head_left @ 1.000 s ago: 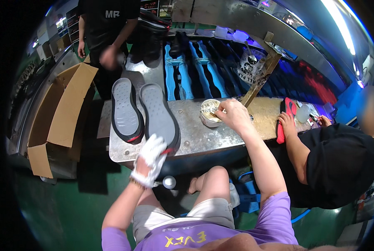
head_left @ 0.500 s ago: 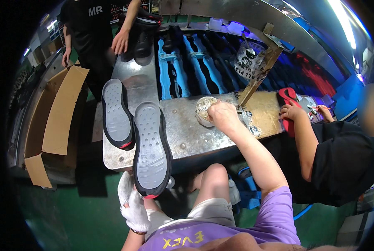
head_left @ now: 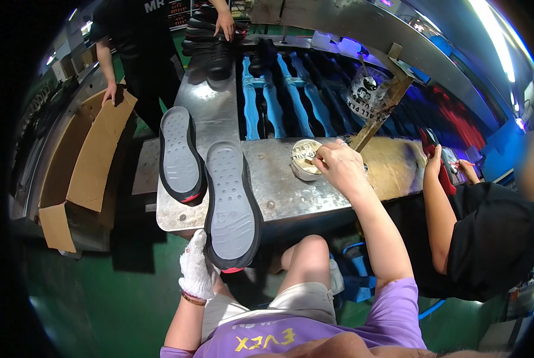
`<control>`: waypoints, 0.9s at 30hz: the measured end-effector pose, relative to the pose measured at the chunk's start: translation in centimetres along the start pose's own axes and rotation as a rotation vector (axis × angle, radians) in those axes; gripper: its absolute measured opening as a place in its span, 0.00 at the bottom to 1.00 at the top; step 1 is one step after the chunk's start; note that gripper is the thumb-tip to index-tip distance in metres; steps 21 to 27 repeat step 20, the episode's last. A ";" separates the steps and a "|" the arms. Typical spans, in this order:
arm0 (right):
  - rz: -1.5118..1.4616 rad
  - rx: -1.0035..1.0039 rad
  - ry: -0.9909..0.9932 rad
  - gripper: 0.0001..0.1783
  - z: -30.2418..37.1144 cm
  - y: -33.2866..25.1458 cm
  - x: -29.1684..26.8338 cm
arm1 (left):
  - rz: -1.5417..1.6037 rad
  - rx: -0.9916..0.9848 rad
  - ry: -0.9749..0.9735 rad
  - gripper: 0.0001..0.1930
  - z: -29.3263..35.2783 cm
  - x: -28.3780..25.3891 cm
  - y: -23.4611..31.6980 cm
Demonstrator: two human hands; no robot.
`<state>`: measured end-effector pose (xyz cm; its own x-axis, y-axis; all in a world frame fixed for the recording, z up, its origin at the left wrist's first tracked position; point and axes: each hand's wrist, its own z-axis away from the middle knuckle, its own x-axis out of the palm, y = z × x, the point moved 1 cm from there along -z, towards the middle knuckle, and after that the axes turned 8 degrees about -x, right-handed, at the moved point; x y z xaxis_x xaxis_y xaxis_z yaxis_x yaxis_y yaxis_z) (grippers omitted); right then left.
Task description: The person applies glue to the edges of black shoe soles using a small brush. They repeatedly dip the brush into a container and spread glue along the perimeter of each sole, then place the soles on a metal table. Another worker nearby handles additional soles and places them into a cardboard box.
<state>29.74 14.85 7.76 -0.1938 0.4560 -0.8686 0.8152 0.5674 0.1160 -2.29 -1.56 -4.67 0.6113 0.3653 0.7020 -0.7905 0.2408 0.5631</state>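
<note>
Two soles sit left: my gloved left hand [head_left: 196,268] grips the near sole [head_left: 231,206], my right hand [head_left: 338,168] seemingly pinches a brush [head_left: 312,160] at the glue tin [head_left: 304,159].

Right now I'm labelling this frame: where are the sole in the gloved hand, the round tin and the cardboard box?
held sole [head_left: 231,203], head view, middle of its grey tread.
round tin [head_left: 302,156], head view, its rim.
cardboard box [head_left: 97,161], head view, its open flap.
</note>
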 end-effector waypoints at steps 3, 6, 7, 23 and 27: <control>0.021 -0.028 0.006 0.08 0.9 0.0 0.5 | -0.011 -0.073 -0.002 0.16 -0.2 1.5 0.8; 0.024 -0.017 -0.007 0.07 1.1 -0.2 0.4 | -0.078 -0.041 -0.025 0.17 -0.2 2.7 1.2; 0.014 -0.015 0.009 0.07 1.4 0.1 0.6 | -0.113 -0.038 -0.025 0.16 -0.4 3.0 1.4; -0.212 0.071 0.376 0.05 5.2 -2.1 -2.1 | -0.494 0.374 0.006 0.28 3.6 4.3 -2.5; -0.212 0.071 0.376 0.05 5.2 -2.1 -2.1 | -0.494 0.374 0.006 0.28 3.6 4.3 -2.5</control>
